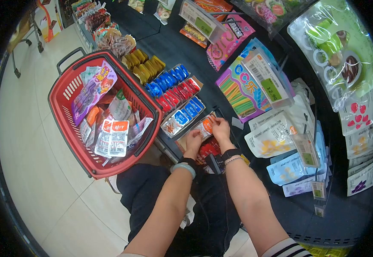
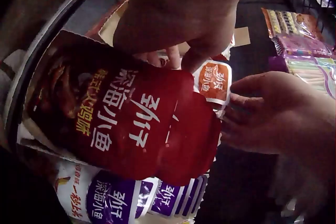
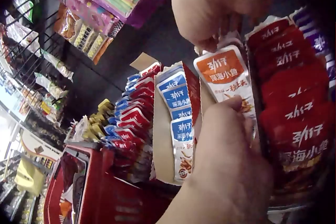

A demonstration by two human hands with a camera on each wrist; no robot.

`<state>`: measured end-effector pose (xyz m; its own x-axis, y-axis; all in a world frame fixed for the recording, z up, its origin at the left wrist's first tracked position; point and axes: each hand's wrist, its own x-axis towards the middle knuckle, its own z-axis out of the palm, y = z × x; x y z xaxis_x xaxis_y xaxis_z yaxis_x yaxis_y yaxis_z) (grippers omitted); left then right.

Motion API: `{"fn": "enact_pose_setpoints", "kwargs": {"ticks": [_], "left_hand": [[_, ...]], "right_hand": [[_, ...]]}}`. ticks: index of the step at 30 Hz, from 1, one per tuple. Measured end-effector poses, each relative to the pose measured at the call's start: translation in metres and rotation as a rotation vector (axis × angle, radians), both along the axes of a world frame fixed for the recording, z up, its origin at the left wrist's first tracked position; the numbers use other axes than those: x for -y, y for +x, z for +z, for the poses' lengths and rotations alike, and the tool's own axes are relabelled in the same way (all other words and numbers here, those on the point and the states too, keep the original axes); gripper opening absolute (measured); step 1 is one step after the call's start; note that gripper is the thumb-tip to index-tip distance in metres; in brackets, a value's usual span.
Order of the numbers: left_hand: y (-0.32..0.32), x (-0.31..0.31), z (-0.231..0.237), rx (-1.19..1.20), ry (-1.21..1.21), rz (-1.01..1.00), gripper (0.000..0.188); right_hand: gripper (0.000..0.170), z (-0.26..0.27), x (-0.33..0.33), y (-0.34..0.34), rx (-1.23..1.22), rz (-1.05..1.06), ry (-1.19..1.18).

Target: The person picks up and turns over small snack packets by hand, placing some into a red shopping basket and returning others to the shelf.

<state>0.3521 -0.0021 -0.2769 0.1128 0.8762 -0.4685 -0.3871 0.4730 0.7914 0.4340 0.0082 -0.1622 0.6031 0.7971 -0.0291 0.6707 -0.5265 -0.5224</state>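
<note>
An orange-and-white snack packet (image 1: 206,125) stands in a narrow box between blue-topped packets (image 1: 189,109) and red packets (image 1: 209,148). My left hand (image 1: 193,140) pinches its lower part, fingers curled, as the right wrist view shows. At the upper end, my right hand (image 1: 219,128) has its thumb and fingers bent around the orange packet's edge. In the right wrist view the orange packet (image 3: 220,71) faces the camera, my right hand (image 3: 220,3) above and my left hand (image 3: 226,155) below. The left wrist view has red packets (image 2: 136,124) in front, hiding much of the box.
A red shopping basket (image 1: 152,112) holding mixed snack packets stands left of the shelf. Blue, red and gold small packs (image 1: 141,64) line the shelf beyond. Hanging candy bags (image 1: 255,92) and price tags (image 1: 269,81) project over the right side. Purple packets (image 2: 113,195) stand beside the red ones.
</note>
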Motion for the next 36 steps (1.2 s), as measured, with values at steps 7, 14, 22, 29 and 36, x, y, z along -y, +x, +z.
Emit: {"fn": "enact_pose_setpoints", "kwargs": {"ticks": [7, 14, 22, 29, 36], "left_hand": [[0.000, 0.003, -0.007, -0.346, -0.024, 0.013, 0.019], [-0.002, 0.003, -0.005, -0.551, -0.047, 0.011, 0.017], [-0.007, 0.005, 0.011, -0.618, -0.052, -0.017, 0.016], [-0.014, 0.005, 0.021, -0.611, 0.012, -0.193, 0.017], [-0.026, 0.014, 0.028, -0.728, 0.120, -0.246, 0.021]], "right_hand": [[0.030, 0.001, 0.000, -0.001, -0.020, -0.034, 0.006], [0.028, 0.000, -0.002, 0.000, -0.029, -0.036, 0.021], [0.027, 0.003, -0.002, -0.001, -0.011, -0.050, 0.036], [0.023, 0.001, -0.003, 0.001, -0.007, -0.026, 0.044], [0.024, 0.020, 0.007, -0.010, -0.043, -0.034, 0.115]]}}
